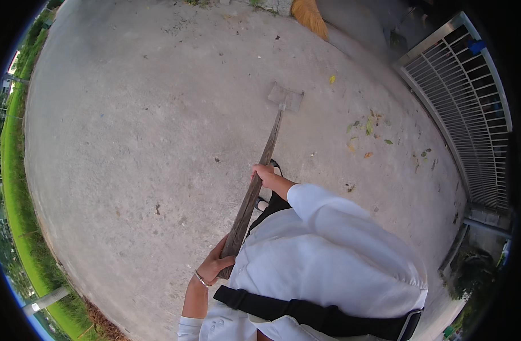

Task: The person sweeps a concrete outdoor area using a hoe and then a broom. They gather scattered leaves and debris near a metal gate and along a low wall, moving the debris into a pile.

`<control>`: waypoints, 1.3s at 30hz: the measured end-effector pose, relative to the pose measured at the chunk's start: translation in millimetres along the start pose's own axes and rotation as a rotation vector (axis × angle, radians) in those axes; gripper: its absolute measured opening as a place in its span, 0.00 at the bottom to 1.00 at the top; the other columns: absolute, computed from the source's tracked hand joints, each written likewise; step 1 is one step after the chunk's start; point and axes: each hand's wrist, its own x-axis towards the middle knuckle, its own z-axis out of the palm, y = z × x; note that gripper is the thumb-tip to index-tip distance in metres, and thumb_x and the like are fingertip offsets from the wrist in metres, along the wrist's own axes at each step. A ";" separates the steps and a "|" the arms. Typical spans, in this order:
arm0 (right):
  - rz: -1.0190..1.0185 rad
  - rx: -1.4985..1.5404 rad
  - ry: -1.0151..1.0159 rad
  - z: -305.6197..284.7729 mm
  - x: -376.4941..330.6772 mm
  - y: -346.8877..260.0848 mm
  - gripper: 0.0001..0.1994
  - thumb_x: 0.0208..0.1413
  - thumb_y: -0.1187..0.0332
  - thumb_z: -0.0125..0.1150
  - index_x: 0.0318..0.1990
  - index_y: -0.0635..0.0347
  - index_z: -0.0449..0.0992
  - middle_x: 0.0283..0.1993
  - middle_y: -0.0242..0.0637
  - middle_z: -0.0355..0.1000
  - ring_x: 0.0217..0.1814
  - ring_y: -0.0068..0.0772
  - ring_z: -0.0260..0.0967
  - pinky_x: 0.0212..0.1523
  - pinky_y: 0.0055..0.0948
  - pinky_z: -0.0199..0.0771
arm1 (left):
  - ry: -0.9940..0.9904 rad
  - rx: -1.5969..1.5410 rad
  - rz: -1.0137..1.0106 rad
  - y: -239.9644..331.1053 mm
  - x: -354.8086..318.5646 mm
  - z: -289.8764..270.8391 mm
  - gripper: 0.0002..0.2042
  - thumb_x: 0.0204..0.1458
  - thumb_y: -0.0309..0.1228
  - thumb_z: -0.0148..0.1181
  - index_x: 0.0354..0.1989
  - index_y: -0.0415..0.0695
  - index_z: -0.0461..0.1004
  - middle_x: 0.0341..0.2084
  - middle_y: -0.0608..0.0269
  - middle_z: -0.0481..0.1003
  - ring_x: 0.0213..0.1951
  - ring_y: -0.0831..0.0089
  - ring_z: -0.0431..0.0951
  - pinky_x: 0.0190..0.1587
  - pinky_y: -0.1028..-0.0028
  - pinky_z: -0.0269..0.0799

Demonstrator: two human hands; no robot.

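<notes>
I hold a long wooden-handled tool [266,153] slanted across my body. Its flat grey metal blade [285,97] rests on the concrete ground [129,142] ahead of me. My left hand [216,263], with a thin bracelet on the wrist, grips the near end of the handle by my waist. Higher up, about the middle of the shaft, my right hand [263,173] is wrapped around it, and a white sleeve covers that upper arm. A black strap crosses my white shirt.
A scatter of fallen leaves [367,132] lies on the concrete to the right of the blade. A white barred metal gate [465,108] stands at the right. An orange broom head [309,15] lies at the top edge. Grass [13,170] borders the left.
</notes>
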 end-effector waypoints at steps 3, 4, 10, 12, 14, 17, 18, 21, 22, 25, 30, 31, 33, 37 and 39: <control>0.045 -0.036 0.070 19.6 -39.0 12.0 0.04 0.37 0.81 0.52 0.18 0.70 0.64 0.18 0.46 0.63 0.17 0.44 0.66 0.19 0.40 0.72 | 0.001 0.013 -0.071 4.4 -26.7 -14.1 0.35 0.40 0.19 0.54 0.61 0.41 0.48 0.28 0.63 0.70 0.29 0.76 0.71 0.31 0.79 0.67; 0.051 -0.050 0.081 25.3 -44.2 18.2 0.04 0.36 0.82 0.53 0.18 0.72 0.64 0.18 0.47 0.63 0.17 0.45 0.66 0.19 0.39 0.72 | 0.010 0.006 -0.090 4.9 -33.4 -18.9 0.35 0.40 0.19 0.54 0.61 0.41 0.49 0.28 0.63 0.70 0.30 0.76 0.71 0.33 0.80 0.67; 0.044 -0.065 0.126 46.6 -36.0 23.2 0.04 0.34 0.85 0.51 0.21 0.76 0.64 0.18 0.49 0.63 0.18 0.47 0.68 0.17 0.39 0.72 | 0.026 -0.079 -0.017 9.7 -39.9 -19.4 0.35 0.39 0.20 0.54 0.60 0.41 0.50 0.26 0.63 0.69 0.27 0.76 0.71 0.29 0.80 0.66; 0.035 -0.083 0.055 49.8 -25.5 2.1 0.03 0.35 0.84 0.51 0.20 0.72 0.64 0.18 0.49 0.63 0.18 0.46 0.67 0.19 0.40 0.72 | 0.007 -0.070 -0.003 18.7 -24.7 -16.7 0.35 0.40 0.19 0.53 0.61 0.42 0.49 0.25 0.62 0.69 0.23 0.75 0.71 0.25 0.79 0.66; 0.011 -0.115 0.034 57.3 -7.3 -27.5 0.03 0.35 0.84 0.52 0.20 0.70 0.64 0.18 0.48 0.64 0.18 0.46 0.67 0.20 0.40 0.72 | 0.000 -0.062 -0.007 39.9 -2.0 -10.0 0.35 0.40 0.19 0.52 0.61 0.44 0.48 0.24 0.61 0.69 0.20 0.74 0.70 0.19 0.77 0.66; -0.034 -0.154 0.052 73.2 35.8 -80.7 0.04 0.35 0.83 0.52 0.21 0.70 0.65 0.18 0.47 0.65 0.19 0.44 0.68 0.20 0.39 0.72 | -0.025 -0.074 -0.008 89.3 42.2 1.8 0.35 0.42 0.20 0.51 0.61 0.46 0.47 0.23 0.59 0.69 0.15 0.73 0.69 0.14 0.75 0.63; -0.044 -0.150 0.046 78.1 50.8 -103.1 0.04 0.35 0.83 0.53 0.21 0.70 0.65 0.18 0.46 0.65 0.19 0.43 0.68 0.20 0.39 0.72 | -0.037 -0.077 -0.007 106.3 57.3 6.0 0.35 0.42 0.21 0.51 0.61 0.46 0.46 0.23 0.59 0.69 0.14 0.73 0.69 0.12 0.75 0.63; -0.077 -0.108 0.008 94.3 91.5 -175.3 0.06 0.35 0.83 0.52 0.25 0.74 0.65 0.20 0.48 0.65 0.19 0.45 0.68 0.19 0.40 0.73 | -0.031 -0.091 0.005 173.3 104.2 32.3 0.33 0.43 0.23 0.51 0.61 0.45 0.48 0.24 0.55 0.69 0.13 0.73 0.67 0.11 0.76 0.62; -0.089 -0.089 -0.007 98.7 104.0 -200.5 0.08 0.35 0.83 0.52 0.27 0.76 0.65 0.21 0.50 0.65 0.19 0.46 0.68 0.19 0.41 0.73 | -0.047 -0.097 0.016 194.0 122.5 41.3 0.32 0.43 0.23 0.51 0.60 0.45 0.49 0.24 0.56 0.68 0.13 0.73 0.68 0.11 0.76 0.62; -0.105 -0.002 -0.056 129.1 115.0 -280.1 0.05 0.38 0.80 0.52 0.24 0.71 0.64 0.19 0.44 0.64 0.18 0.42 0.67 0.19 0.40 0.73 | -0.075 -0.130 0.033 255.4 178.8 57.7 0.28 0.45 0.24 0.51 0.57 0.46 0.53 0.24 0.56 0.67 0.15 0.72 0.69 0.12 0.77 0.62; -0.172 0.081 -0.066 141.5 129.1 -384.5 0.05 0.41 0.79 0.52 0.26 0.68 0.63 0.18 0.42 0.63 0.16 0.38 0.65 0.17 0.40 0.72 | -0.123 -0.249 -0.005 342.5 250.3 102.7 0.25 0.45 0.24 0.49 0.55 0.47 0.55 0.28 0.56 0.67 0.20 0.73 0.67 0.17 0.79 0.63; -0.226 0.071 -0.046 141.1 141.5 -399.0 0.05 0.41 0.79 0.51 0.26 0.68 0.62 0.18 0.42 0.63 0.16 0.38 0.65 0.15 0.40 0.71 | -0.146 -0.271 -0.002 353.5 260.0 109.2 0.25 0.45 0.24 0.49 0.55 0.48 0.55 0.28 0.56 0.67 0.21 0.73 0.67 0.17 0.79 0.63; -0.246 0.059 -0.063 144.6 144.8 -414.7 0.05 0.41 0.79 0.51 0.25 0.67 0.62 0.18 0.42 0.63 0.15 0.38 0.65 0.15 0.40 0.70 | -0.170 -0.380 -0.014 369.4 268.5 120.1 0.27 0.45 0.23 0.49 0.56 0.50 0.54 0.30 0.55 0.66 0.23 0.73 0.67 0.19 0.79 0.64; -0.201 0.070 -0.021 157.4 128.3 -431.7 0.08 0.39 0.81 0.49 0.27 0.67 0.57 0.16 0.42 0.59 0.13 0.41 0.63 0.12 0.42 0.68 | -0.230 -0.625 -0.104 382.3 269.7 125.5 0.31 0.44 0.21 0.49 0.58 0.56 0.52 0.32 0.54 0.65 0.25 0.73 0.65 0.21 0.78 0.64; -0.194 0.079 -0.070 156.2 140.2 -452.7 0.06 0.40 0.79 0.51 0.26 0.66 0.60 0.17 0.41 0.61 0.14 0.39 0.63 0.13 0.40 0.69 | -0.239 -0.684 -0.164 390.9 283.2 127.7 0.31 0.44 0.20 0.48 0.58 0.59 0.52 0.32 0.56 0.64 0.24 0.74 0.64 0.22 0.80 0.63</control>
